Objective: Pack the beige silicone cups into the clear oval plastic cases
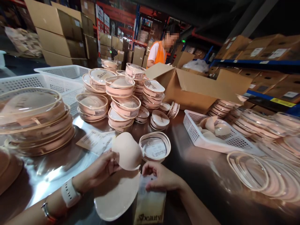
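Note:
My left hand, with a white watch on its wrist, pinches a beige bra cup by its left edge and holds it above the table. A second, larger-looking bra cup shows its inner side just below; I cannot tell whether the two are joined. Beside them, the curled fingers of my right hand grip the upper part of a frosted pouch printed "beauty". Just beyond my hands a round clear case stands uncovered, a printed sheet visible in it.
Stacks of round clear cases rise behind, with another stack at left. A white basket with bra cups stands right, near several clear lids. Behind are an open carton and a person in an orange vest.

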Motion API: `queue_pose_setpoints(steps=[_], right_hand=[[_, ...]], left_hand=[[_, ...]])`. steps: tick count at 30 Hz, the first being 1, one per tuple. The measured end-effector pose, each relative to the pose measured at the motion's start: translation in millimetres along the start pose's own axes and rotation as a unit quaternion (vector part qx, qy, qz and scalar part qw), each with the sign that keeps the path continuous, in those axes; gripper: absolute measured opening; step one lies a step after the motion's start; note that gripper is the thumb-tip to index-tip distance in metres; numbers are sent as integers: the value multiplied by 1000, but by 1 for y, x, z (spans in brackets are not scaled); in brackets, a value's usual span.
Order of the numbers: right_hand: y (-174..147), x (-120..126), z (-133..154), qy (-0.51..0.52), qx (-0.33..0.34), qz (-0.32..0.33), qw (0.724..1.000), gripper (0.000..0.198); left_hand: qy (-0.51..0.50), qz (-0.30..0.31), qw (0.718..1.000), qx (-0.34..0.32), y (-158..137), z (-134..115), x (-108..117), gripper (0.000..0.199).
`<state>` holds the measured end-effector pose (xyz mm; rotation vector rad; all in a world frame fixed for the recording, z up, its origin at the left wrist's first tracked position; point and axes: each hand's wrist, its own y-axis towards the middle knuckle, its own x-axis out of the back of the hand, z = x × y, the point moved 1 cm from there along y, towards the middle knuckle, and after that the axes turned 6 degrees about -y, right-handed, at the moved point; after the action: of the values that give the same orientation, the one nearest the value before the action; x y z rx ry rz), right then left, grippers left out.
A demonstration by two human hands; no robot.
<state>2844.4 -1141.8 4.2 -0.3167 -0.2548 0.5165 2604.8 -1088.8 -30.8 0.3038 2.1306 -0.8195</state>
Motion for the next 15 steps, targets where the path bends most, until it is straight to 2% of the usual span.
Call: queue_pose_setpoints(steps=[2, 3, 6, 8, 11, 13, 15], right_hand=[[-2, 6, 2, -56, 35, -12, 998, 15], [-1, 9, 0, -103, 46, -17, 993, 11], [9, 12, -11, -253, 66, -58, 963, 27], [17, 12, -21, -314, 85, -155, 933, 37], [19, 9, -30, -399, 127, -312, 853, 46], [13, 3, -30, -455, 160, -340, 807, 51], [4, -9, -28, -475, 204, -306, 799, 66]], left_hand=[[-9, 12, 1000, -15, -4, -2, -2, 23], [-9, 19, 1000, -20, -6, -4, -4, 26], [12, 31, 999, -30, -11, -9, -9, 34], [29, 37, 998, -35, -13, -12, -10, 38], [40, 63, 996, -40, -16, -14, -11, 37], [43, 79, 995, -46, -18, -11, -12, 39], [60, 105, 991, -52, -22, -6, -14, 38]])
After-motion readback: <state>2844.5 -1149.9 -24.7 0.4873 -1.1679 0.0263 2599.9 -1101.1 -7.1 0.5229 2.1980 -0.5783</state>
